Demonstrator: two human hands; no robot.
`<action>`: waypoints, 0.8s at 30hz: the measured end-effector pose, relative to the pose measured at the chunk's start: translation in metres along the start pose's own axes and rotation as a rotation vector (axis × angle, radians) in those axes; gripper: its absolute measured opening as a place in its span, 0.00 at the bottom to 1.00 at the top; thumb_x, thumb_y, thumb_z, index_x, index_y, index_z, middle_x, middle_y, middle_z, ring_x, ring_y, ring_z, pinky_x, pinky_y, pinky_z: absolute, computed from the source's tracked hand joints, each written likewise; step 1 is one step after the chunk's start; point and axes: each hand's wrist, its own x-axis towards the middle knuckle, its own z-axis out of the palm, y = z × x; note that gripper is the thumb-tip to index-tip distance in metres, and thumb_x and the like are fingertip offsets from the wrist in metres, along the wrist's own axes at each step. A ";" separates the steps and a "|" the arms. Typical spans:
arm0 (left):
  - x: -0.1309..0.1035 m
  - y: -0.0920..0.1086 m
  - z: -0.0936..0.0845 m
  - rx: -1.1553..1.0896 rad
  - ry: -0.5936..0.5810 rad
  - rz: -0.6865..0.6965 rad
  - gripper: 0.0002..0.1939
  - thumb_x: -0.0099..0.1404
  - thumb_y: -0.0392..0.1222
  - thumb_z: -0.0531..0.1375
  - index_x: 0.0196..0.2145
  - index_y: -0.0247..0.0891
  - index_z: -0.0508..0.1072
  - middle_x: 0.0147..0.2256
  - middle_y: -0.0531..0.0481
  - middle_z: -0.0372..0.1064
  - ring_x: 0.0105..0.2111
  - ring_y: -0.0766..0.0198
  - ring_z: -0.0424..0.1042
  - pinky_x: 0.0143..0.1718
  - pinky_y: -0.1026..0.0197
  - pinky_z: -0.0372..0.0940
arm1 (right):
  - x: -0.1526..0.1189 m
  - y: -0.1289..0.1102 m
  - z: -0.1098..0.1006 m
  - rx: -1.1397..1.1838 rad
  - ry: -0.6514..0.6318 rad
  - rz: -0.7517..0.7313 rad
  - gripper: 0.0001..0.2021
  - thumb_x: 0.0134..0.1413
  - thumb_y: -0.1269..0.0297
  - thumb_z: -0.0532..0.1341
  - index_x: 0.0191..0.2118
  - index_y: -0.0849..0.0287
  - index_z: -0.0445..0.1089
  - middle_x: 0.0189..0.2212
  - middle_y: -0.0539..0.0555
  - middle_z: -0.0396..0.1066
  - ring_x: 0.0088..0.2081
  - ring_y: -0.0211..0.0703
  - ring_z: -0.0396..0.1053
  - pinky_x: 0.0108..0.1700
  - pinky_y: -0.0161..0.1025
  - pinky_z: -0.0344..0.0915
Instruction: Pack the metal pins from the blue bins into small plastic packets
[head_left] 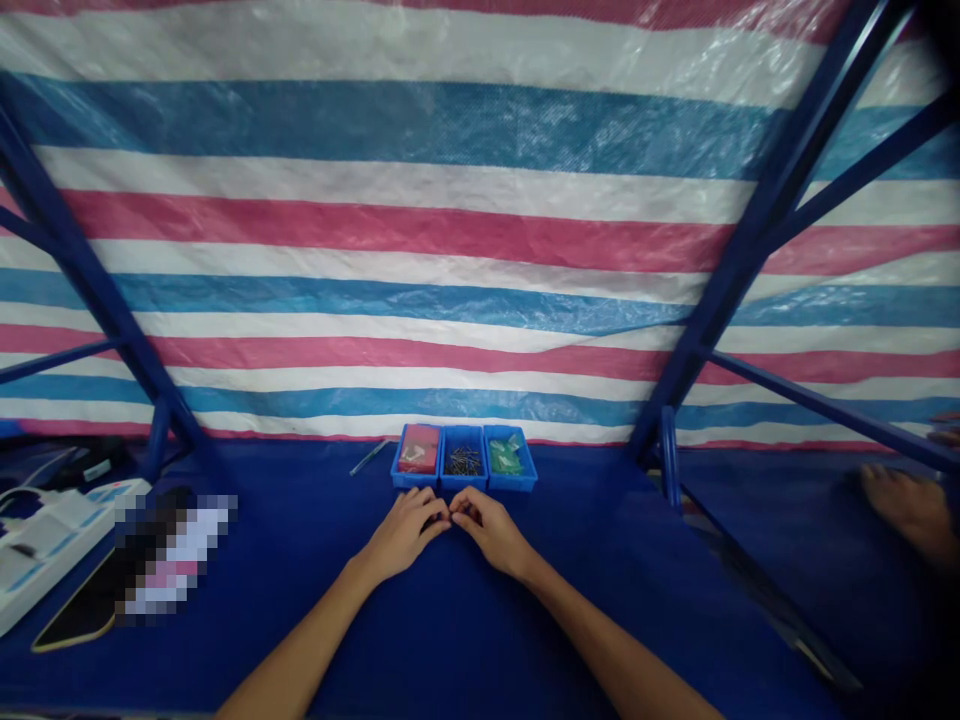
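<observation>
My left hand (pixel 409 525) and my right hand (pixel 493 527) meet at the fingertips just in front of three small blue trays. The fingers of both are bent and drawn together in a pinch; anything between them is too small or hidden to make out. The left tray (pixel 395 479) holds a flat pink-red piece (pixel 418 447) with small pale bits on it. Thin dark metal pieces like screws or nails (pixel 463 462) fill part of the middle tray (pixel 463 484). Green pieces and clear plastic (pixel 508 456) lie in the right tray (pixel 530 476).
A thin pen-like stick (pixel 369 457) lies left of the trays on the blue table (pixel 465 640). Farther left are a white power strip (pixel 64 545) and a dark phone-like slab (pixel 82 605). Blue metal posts (pixel 720 270) flank the space; another person's hand (pixel 911 505) is at right.
</observation>
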 end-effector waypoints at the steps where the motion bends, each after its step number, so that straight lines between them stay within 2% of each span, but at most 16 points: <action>1: 0.000 0.000 0.000 0.001 -0.001 -0.002 0.11 0.79 0.50 0.55 0.42 0.45 0.73 0.41 0.52 0.69 0.42 0.58 0.67 0.44 0.56 0.57 | 0.000 0.000 0.001 -0.006 0.015 -0.004 0.03 0.66 0.66 0.60 0.42 0.54 0.71 0.36 0.50 0.73 0.38 0.44 0.70 0.42 0.40 0.65; 4: 0.001 -0.001 0.002 0.000 0.006 -0.015 0.11 0.79 0.51 0.56 0.40 0.44 0.71 0.39 0.52 0.69 0.41 0.58 0.67 0.43 0.56 0.57 | 0.000 0.000 0.002 0.001 0.062 0.014 0.05 0.70 0.61 0.58 0.41 0.54 0.69 0.34 0.49 0.73 0.36 0.44 0.70 0.41 0.41 0.66; 8: 0.001 -0.003 0.005 -0.009 0.026 -0.033 0.13 0.77 0.52 0.59 0.39 0.42 0.70 0.39 0.52 0.69 0.41 0.58 0.67 0.44 0.56 0.58 | 0.000 -0.003 0.000 0.227 0.124 0.068 0.11 0.71 0.51 0.58 0.41 0.53 0.65 0.36 0.50 0.74 0.36 0.44 0.74 0.42 0.42 0.69; 10: 0.002 -0.003 0.006 -0.014 0.037 -0.036 0.13 0.77 0.52 0.59 0.39 0.42 0.70 0.39 0.52 0.69 0.41 0.57 0.67 0.44 0.56 0.58 | 0.002 -0.005 -0.001 0.318 0.169 0.073 0.14 0.70 0.47 0.58 0.41 0.53 0.63 0.34 0.49 0.73 0.32 0.43 0.73 0.39 0.41 0.69; 13: 0.002 -0.004 0.006 -0.018 0.041 -0.024 0.12 0.76 0.52 0.60 0.39 0.42 0.70 0.39 0.52 0.69 0.41 0.57 0.68 0.46 0.55 0.58 | 0.004 -0.007 -0.002 0.333 0.218 0.101 0.17 0.68 0.44 0.59 0.42 0.53 0.65 0.28 0.45 0.67 0.24 0.39 0.66 0.29 0.36 0.63; 16: 0.002 -0.003 0.005 -0.024 0.041 -0.027 0.11 0.76 0.51 0.60 0.39 0.42 0.70 0.39 0.52 0.69 0.41 0.57 0.68 0.47 0.54 0.59 | 0.005 -0.007 -0.005 0.276 0.231 0.126 0.17 0.68 0.43 0.59 0.41 0.54 0.68 0.24 0.44 0.62 0.23 0.38 0.60 0.26 0.35 0.58; 20: 0.002 -0.002 0.005 -0.046 0.038 -0.042 0.12 0.76 0.51 0.60 0.38 0.42 0.70 0.38 0.52 0.69 0.41 0.58 0.68 0.45 0.55 0.59 | 0.003 -0.006 -0.009 0.179 0.281 0.090 0.20 0.71 0.43 0.55 0.40 0.54 0.71 0.25 0.46 0.60 0.26 0.41 0.60 0.29 0.36 0.59; 24: 0.002 -0.003 0.006 -0.046 0.041 -0.046 0.11 0.76 0.50 0.60 0.38 0.41 0.71 0.39 0.51 0.69 0.41 0.57 0.67 0.44 0.56 0.58 | 0.003 -0.006 -0.010 0.171 0.248 0.034 0.19 0.74 0.48 0.49 0.49 0.53 0.72 0.33 0.49 0.64 0.27 0.40 0.62 0.31 0.38 0.63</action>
